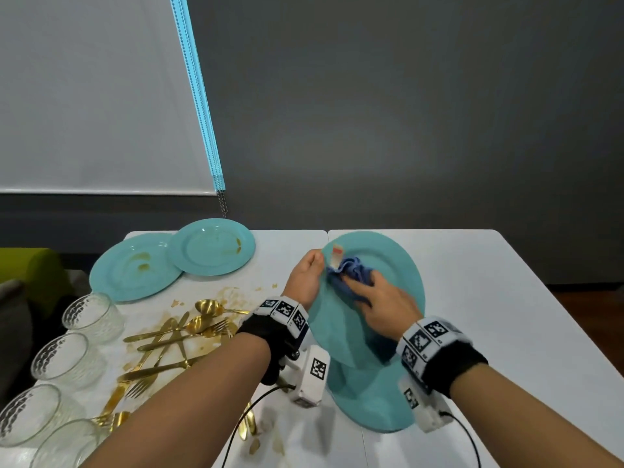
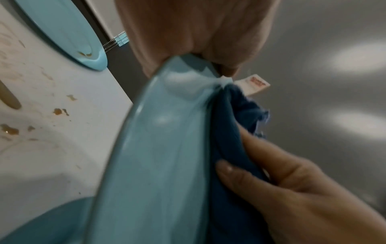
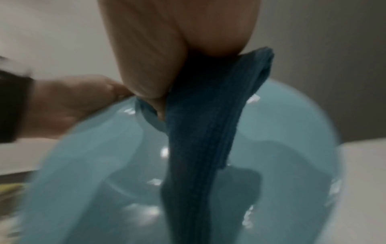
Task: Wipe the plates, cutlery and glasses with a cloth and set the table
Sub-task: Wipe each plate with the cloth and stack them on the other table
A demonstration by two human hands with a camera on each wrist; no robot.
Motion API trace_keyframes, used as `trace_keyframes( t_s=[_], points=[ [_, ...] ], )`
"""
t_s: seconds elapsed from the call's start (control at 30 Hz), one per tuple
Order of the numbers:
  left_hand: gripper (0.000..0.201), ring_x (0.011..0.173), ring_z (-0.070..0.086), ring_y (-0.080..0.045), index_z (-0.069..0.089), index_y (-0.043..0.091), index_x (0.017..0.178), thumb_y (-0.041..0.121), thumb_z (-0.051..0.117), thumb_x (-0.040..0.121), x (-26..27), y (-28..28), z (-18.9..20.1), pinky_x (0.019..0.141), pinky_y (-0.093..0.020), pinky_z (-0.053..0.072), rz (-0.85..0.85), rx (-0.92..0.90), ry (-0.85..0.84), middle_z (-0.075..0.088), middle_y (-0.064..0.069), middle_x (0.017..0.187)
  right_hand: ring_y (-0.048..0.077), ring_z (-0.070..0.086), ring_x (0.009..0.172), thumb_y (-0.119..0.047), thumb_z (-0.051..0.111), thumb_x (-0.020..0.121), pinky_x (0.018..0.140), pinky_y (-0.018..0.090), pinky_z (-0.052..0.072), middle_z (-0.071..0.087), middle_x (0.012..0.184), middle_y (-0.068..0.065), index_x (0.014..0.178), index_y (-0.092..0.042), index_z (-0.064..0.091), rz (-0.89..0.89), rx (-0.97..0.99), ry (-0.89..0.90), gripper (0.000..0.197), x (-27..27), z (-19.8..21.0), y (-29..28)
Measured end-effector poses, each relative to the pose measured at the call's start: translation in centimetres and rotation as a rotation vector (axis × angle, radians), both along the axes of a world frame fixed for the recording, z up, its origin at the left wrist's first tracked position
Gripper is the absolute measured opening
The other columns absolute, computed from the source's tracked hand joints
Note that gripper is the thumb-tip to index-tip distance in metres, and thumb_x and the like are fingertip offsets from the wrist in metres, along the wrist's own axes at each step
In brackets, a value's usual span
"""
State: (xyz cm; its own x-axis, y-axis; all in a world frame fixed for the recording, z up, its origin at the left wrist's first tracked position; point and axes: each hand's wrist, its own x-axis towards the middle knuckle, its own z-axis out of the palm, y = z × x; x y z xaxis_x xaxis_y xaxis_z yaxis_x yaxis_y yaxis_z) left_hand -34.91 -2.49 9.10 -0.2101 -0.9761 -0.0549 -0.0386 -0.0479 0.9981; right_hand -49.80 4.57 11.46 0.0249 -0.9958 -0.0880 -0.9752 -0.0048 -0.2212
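My left hand [image 1: 304, 278] grips the far left rim of a teal plate [image 1: 391, 282] and holds it tilted up above the table. My right hand [image 1: 381, 305] holds a bunched blue cloth [image 1: 351, 273] with a white tag against the plate's upper face, close to the left thumb. In the left wrist view the cloth [image 2: 229, 132] lies pinched between the right hand's fingers [image 2: 261, 178] and the plate [image 2: 163, 165]. The right wrist view shows the cloth [image 3: 204, 132] hanging from the hand over the plate [image 3: 104, 148]. A second teal plate [image 1: 371, 407] lies flat underneath.
Two stained teal plates [image 1: 135, 265] [image 1: 212, 246] overlap at the back left of the white table [image 1: 506, 315]. A heap of gold cutlery [image 1: 175, 336] lies among brown smears. Several clear glasses [image 1: 91, 315] stand along the left edge. Cables trail from the wrist cameras.
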Motion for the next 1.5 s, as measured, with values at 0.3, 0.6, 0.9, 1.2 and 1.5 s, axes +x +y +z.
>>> trace_keyframes(
  t_s=[0.3, 0.6, 0.9, 1.2, 1.5],
  points=[
    [0.031, 0.064, 0.042, -0.01, 0.048, 0.021, 0.075, 0.022, 0.033, 0.103, -1.2, 0.9, 1.3, 0.065, -0.024, 0.037, -0.081, -0.044, -0.028, 0.048, 0.003, 0.07, 0.038, 0.049, 0.113, -0.02, 0.04, 0.097, 0.087, 0.038, 0.043, 0.03, 0.144, 0.014, 0.149, -0.035, 0.016, -0.275, -0.127, -0.228, 0.059, 2.0, 1.7, -1.9],
    [0.033, 0.069, 0.04, -0.014, 0.044, 0.023, 0.072, 0.028, 0.032, 0.102, -1.1, 1.2, 1.0, 0.07, -0.03, 0.036, -0.093, -0.051, -0.072, 0.046, 0.001, 0.074, 0.041, 0.048, 0.117, -0.012, 0.04, 0.095, 0.09, 0.038, 0.043, 0.025, 0.146, 0.022, 0.151, -0.03, 0.009, -0.534, -0.14, -0.225, 0.067, -1.1, 2.0, -2.5],
    [0.031, 0.078, 0.047, -0.017, 0.05, 0.021, 0.075, 0.027, 0.036, 0.102, 0.6, -0.8, -0.1, 0.08, -0.036, 0.042, -0.015, 0.017, 0.024, 0.054, -0.001, 0.078, 0.028, 0.049, 0.121, -0.028, 0.04, 0.093, 0.095, 0.029, 0.04, 0.043, 0.139, 0.002, 0.133, -0.045, 0.046, 0.2, 0.167, -0.095, 0.043, 0.3, -3.8, 4.1],
    [0.029, 0.078, 0.045, -0.015, 0.05, 0.023, 0.078, 0.029, 0.035, 0.102, -1.6, 0.7, -0.3, 0.078, -0.032, 0.038, -0.124, -0.04, -0.047, 0.051, -0.003, 0.081, 0.039, 0.049, 0.115, -0.016, 0.04, 0.096, 0.088, 0.038, 0.043, 0.033, 0.143, 0.018, 0.15, -0.033, 0.013, -0.356, -0.12, -0.12, 0.062, -3.6, 0.8, -0.5],
    [0.034, 0.062, 0.045, -0.011, 0.048, 0.019, 0.072, 0.024, 0.035, 0.102, -0.3, -0.8, -1.2, 0.062, -0.029, 0.039, -0.009, 0.084, 0.123, 0.053, 0.006, 0.066, 0.032, 0.052, 0.112, -0.021, 0.042, 0.095, 0.089, 0.035, 0.043, 0.039, 0.135, 0.005, 0.135, -0.045, 0.042, 0.214, 0.187, -0.012, 0.047, 0.2, -3.6, 4.4]
  ],
)
